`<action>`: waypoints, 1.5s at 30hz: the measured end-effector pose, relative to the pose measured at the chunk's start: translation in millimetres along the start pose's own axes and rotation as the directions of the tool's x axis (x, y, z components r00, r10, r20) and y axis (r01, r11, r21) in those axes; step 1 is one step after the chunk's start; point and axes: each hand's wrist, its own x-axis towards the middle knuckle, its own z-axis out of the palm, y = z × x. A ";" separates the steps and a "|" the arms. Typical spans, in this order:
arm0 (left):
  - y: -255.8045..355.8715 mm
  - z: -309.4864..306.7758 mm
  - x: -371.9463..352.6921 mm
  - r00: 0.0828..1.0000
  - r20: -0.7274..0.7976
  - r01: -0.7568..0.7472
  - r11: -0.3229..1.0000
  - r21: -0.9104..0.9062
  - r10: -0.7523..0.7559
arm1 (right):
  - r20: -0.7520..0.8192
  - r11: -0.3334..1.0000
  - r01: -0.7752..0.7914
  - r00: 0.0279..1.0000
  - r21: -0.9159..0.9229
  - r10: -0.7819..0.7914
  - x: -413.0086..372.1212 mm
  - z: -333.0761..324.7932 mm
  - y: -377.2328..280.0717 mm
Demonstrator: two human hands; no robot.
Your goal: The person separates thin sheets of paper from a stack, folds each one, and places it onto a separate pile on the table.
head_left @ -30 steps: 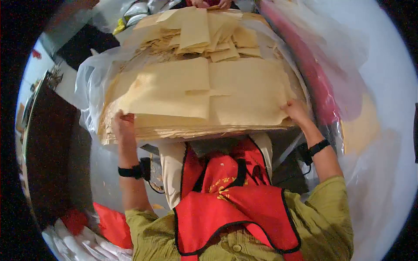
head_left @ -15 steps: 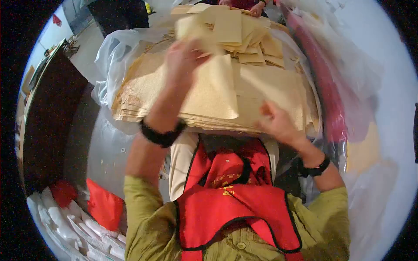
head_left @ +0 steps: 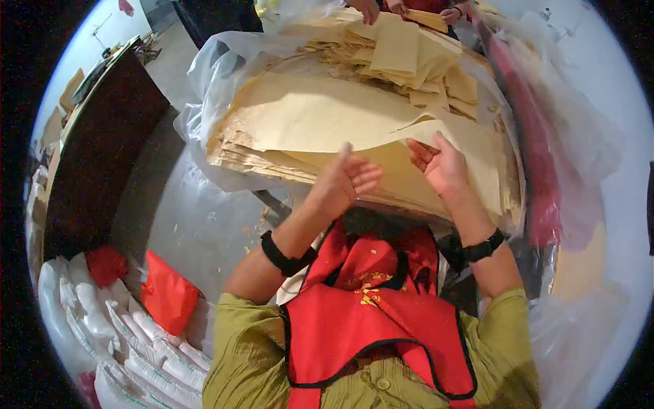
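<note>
A thick stack of large tan sheets (head_left: 306, 129) lies on clear plastic in front of me. Its top sheet (head_left: 409, 129) is lifted at the near right corner. My right hand (head_left: 439, 163) is under that raised corner, palm up, fingers spread against the sheet. My left hand (head_left: 347, 180) hovers at the stack's near edge, fingers apart, holding nothing I can see. Both wrists wear black bands. Smaller folded tan sheets (head_left: 402, 54) are piled at the far end.
Another person's hands (head_left: 371, 10) work at the far end of the pile. Clear plastic bags with red contents (head_left: 538, 157) hang at right. A dark cabinet (head_left: 102, 143) stands at left; white sacks (head_left: 122, 341) and red bags (head_left: 167, 293) lie on the floor.
My left hand dropped a folded sheet onto the far pile and came back down to the near edge. My right hand slid under the top sheet's corner and raised it.
</note>
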 end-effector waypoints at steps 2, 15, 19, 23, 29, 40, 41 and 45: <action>20.3 -2.1 1.2 0.984 -0.098 -0.161 0.974 -0.161 0.146 | -0.013 1.000 0.006 1.000 0.018 -0.005 1.9 7.5 -2.5; 105.1 -79.4 48.0 0.792 -0.313 -0.568 0.821 -0.060 0.524 | 0.047 0.987 -0.064 0.996 -0.149 0.072 -2.9 -36.0 19.1; 122.5 -60.4 36.2 0.708 -0.402 -0.544 0.811 0.213 0.581 | 0.135 0.990 -0.025 0.990 -0.138 0.044 -9.4 -19.6 10.1; 136.2 -42.2 39.3 0.648 -0.478 -0.547 0.799 0.249 0.593 | 0.378 0.969 0.042 0.924 -0.245 0.056 -5.8 -0.6 5.8; 137.3 -35.3 45.8 0.659 -0.470 -0.451 0.808 0.378 0.587 | 0.675 0.230 0.732 0.681 -0.642 -0.283 -3.2 69.0 36.8; 93.4 -91.3 58.9 0.298 0.593 -0.280 -0.525 0.804 0.748 | 0.702 -0.471 0.559 0.680 -0.682 -0.211 107.4 136.1 53.2; 93.4 -68.9 31.6 0.649 0.325 -0.233 -0.227 0.946 0.688 | 0.718 -0.440 0.585 0.651 -0.682 -0.248 108.0 133.7 46.1; 71.6 -71.8 29.4 0.769 0.216 0.147 -0.497 0.855 0.601 | 0.717 -0.334 0.634 0.617 -0.698 -0.326 100.3 115.4 -5.5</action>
